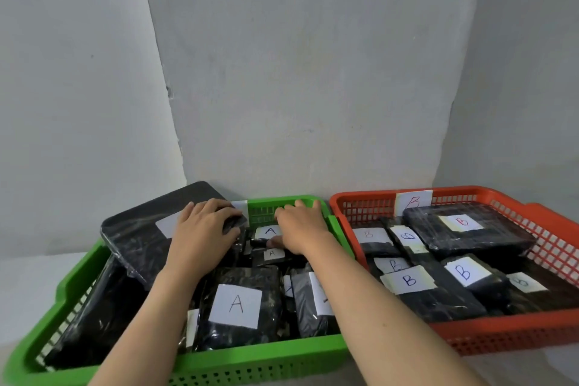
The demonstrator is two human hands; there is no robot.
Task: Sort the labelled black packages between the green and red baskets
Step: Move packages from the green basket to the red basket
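Note:
A green basket [250, 360] on the left holds several black wrapped packages with white "A" labels, one large one [241, 304] at the front. A big flat black package [147, 229] leans tilted over the basket's back left corner. My left hand [203, 232] grips that package's right edge. My right hand [300, 229] reaches into the back of the green basket, fingers curled around a small "A" package [266, 236]. The red basket [501, 338] on the right holds several black packages labelled "B" [463, 226].
Both baskets stand side by side on a pale surface against a grey wall with a corner at the left. A paper tag marked "B" [413, 202] hangs on the red basket's back rim. Bare surface shows left of the green basket.

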